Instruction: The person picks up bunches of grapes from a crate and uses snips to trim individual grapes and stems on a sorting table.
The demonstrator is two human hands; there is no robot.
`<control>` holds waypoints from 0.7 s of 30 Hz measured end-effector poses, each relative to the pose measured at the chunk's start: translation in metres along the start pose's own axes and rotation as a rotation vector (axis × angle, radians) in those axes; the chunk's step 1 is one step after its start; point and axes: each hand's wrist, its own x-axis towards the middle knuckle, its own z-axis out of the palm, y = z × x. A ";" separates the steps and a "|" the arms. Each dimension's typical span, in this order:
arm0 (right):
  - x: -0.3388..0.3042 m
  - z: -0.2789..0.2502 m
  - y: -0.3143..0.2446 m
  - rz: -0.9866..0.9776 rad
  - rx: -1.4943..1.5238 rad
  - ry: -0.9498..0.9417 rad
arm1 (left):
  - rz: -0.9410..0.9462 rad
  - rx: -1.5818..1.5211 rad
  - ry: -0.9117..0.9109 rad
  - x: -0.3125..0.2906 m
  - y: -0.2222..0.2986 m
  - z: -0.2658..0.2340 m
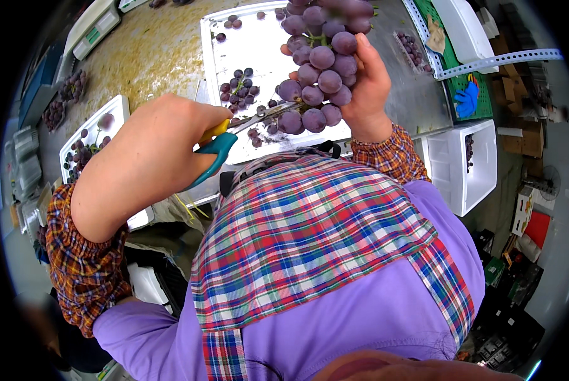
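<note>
My left hand (164, 136) is closed round the handles of a pair of scissors (216, 152) with teal and yellow grips. The metal blades reach rightward to the lower grapes of a big purple bunch of grapes (321, 57); whether they touch a stem cannot be made out. My right hand (368, 89) holds that bunch up from its right side, fingers partly hidden behind the fruit. Below the bunch lies a white tray (211, 47) with a small cluster of dark grapes (238, 87) and several loose grapes.
Another white tray with grapes (124, 109) stands at the left. A white foam box (481, 165) is at the right, below a green crate (481, 105) with a blue glove (466, 98). A clear punnet of grapes (412, 51) sits on the metal table (386, 28).
</note>
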 end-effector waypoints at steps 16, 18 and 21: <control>-0.001 -0.001 0.000 -0.009 -0.045 0.029 | 0.131 -0.068 0.061 0.005 -0.010 0.014; -0.001 -0.003 0.001 -0.006 -0.036 0.018 | 0.146 -0.091 0.081 0.005 -0.010 0.017; 0.000 -0.004 0.000 -0.007 -0.024 0.013 | 0.070 -0.142 0.030 0.006 -0.005 0.016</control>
